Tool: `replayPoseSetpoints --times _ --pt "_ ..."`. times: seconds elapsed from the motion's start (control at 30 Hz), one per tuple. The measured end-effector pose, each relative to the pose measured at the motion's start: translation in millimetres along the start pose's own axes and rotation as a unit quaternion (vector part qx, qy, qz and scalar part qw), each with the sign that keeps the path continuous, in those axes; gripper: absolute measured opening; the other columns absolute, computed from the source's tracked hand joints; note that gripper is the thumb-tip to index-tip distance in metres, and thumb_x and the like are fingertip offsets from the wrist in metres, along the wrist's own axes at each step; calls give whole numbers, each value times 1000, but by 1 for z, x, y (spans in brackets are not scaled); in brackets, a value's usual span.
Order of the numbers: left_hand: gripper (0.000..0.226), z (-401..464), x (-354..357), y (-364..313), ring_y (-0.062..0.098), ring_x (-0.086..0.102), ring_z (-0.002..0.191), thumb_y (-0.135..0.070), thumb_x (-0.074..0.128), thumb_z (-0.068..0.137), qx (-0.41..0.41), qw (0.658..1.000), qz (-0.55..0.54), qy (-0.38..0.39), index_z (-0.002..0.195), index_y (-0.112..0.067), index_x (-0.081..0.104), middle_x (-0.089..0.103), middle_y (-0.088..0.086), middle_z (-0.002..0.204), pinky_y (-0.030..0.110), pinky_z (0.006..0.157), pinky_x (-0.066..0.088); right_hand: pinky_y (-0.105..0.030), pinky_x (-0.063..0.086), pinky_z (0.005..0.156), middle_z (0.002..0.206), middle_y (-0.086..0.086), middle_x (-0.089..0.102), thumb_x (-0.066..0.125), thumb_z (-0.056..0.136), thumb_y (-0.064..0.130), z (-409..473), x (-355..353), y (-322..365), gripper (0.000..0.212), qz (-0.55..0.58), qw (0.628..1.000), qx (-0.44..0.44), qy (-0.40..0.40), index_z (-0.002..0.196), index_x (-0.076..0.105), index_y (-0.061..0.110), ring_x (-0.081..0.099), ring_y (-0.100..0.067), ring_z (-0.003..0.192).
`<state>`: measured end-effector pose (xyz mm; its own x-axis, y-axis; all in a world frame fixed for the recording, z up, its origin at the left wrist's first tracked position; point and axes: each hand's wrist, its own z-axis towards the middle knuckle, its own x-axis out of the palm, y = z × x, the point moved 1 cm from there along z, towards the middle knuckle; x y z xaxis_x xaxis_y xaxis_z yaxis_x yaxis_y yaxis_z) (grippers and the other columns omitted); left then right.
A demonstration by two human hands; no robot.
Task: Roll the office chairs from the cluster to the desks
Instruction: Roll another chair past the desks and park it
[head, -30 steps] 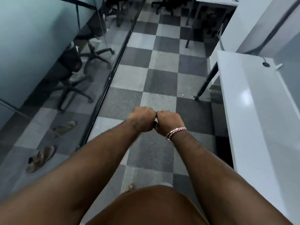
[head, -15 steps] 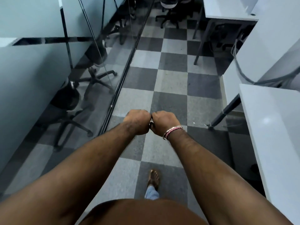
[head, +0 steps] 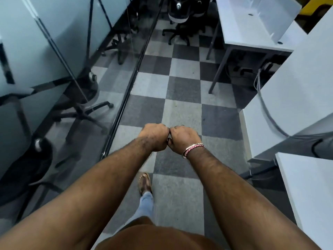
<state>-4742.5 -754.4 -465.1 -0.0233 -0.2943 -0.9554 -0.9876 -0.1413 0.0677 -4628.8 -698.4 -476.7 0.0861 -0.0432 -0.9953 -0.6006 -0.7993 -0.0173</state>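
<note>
Both hands were clenched into fists and held nothing, the left hand point(head: 154, 137) and right hand point(head: 183, 138) pressed knuckle to knuckle above the checkered floor point(head: 182, 109), a bracelet point(head: 192, 149) on the right wrist. One sandalled foot point(head: 144, 183) stood below them. White counters point(head: 306, 192) lined the right side. Well ahead of the hands, office chairs point(head: 182, 17) stood clustered at the far end of the aisle, beside another counter point(head: 252, 24); more chairs point(head: 84, 109) sat behind the glass partition point(head: 45, 42) on the left.
</note>
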Motion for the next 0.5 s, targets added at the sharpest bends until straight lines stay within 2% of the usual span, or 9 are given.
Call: replayPoseSetpoints --times 0.2,0.4,0.5 --pt "26 179 -67 66 25 69 107 -31 59 97 51 999 5 -15 121 -25 66 69 -1 117 40 82 56 -36 48 76 110 -5 68 52 92 34 168 -33 -81 27 -2 999 51 -9 111 62 17 63 -28 102" --pt "25 338 -124 121 23 70 100 -32 60 96 74 996 23 -31 119 -26 68 71 -1 113 38 80 57 -36 48 72 107 -5 70 52 91 34 314 -63 -160 25 22 996 84 -30 107 63 17 65 -28 99" --pt "24 421 -137 143 22 69 94 -30 59 96 61 998 24 -7 118 -25 67 69 -3 108 38 73 57 -36 47 70 106 -5 69 51 92 34 390 -60 -202 24 23 997 76 -19 106 62 17 65 -28 99"
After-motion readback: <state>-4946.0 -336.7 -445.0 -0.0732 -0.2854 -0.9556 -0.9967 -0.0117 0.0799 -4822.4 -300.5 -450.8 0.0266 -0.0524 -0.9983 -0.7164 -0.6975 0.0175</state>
